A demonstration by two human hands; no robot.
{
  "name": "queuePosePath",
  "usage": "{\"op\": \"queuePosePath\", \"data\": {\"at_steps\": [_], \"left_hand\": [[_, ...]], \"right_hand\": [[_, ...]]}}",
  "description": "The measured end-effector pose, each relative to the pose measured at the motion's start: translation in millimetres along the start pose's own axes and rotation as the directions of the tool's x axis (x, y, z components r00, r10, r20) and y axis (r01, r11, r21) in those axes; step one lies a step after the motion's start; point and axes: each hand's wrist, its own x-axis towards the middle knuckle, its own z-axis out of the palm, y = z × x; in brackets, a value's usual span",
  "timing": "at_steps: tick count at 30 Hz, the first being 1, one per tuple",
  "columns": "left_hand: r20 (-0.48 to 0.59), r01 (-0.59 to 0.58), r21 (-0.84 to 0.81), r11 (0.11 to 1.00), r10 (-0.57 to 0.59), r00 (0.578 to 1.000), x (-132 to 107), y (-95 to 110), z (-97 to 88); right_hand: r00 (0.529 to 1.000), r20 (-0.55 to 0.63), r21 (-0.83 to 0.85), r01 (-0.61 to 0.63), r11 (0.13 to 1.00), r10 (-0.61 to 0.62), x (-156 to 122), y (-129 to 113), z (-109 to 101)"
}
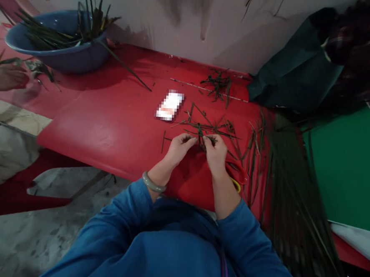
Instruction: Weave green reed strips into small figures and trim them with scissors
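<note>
Between my two hands is a small piece of green leaf strips (200, 133), which looks knotted or woven. My left hand (181, 146) pinches its left side with thumb and fingertips. On the other side my right hand (216, 151) is closed on the strips, thumb against fingers. Cut strip scraps (215, 125) lie on the red table just beyond my fingers. Scissors (237, 173) with red and yellow on the handles rest beside my right wrist, partly hidden by it.
Long green leaves (295, 187) hang over the table's right side. A blue basin (61, 58) holding leaf strips stands at the back left. A blurred bright phone-like rectangle (170, 105) lies mid-table, with a leaf pile (219, 83) behind. Another person's hand (8, 79) is at far left.
</note>
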Motion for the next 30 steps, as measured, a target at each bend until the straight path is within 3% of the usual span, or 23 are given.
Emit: {"op": "queuePosePath", "data": {"at_steps": [4, 8, 14, 20, 27, 30], "left_hand": [[0.070, 0.021, -0.073, 0.997, -0.016, 0.997, -3.2, 1.0, 4.1], [0.046, 0.054, -0.188, 0.981, -0.046, 0.998, -3.0, 3.6, 6.2], [0.023, 0.076, -0.198, 0.977, -0.073, 0.997, -1.6, 7.9, 3.2], [0.049, 0.106, -0.227, 0.968, -0.097, 0.994, -1.3, 8.3, 2.9], [0.059, 0.226, -0.341, 0.913, -0.219, 0.974, 2.2, 7.7, -2.2], [0.116, 0.288, -0.412, 0.865, -0.264, 0.958, 2.0, 10.5, -5.6]], "right_hand": [[0.992, -0.016, -0.102, 0.126, 0.987, -0.128, -4.7, -5.1, -1.9], [0.968, 0.076, -0.154, 0.249, 0.956, -0.240, -8.2, -8.2, -1.5], [0.916, 0.181, -0.113, 0.380, 0.918, -0.357, -7.4, -11.0, -1.5], [0.941, 0.198, -0.077, 0.293, 0.953, -0.273, -10.2, -6.2, 0.7], [0.992, 0.045, 0.055, 0.116, 0.992, -0.119, -7.7, -0.8, 2.9], [0.995, 0.051, 0.022, 0.090, 0.996, -0.091, -3.8, -0.3, 1.0]]}}
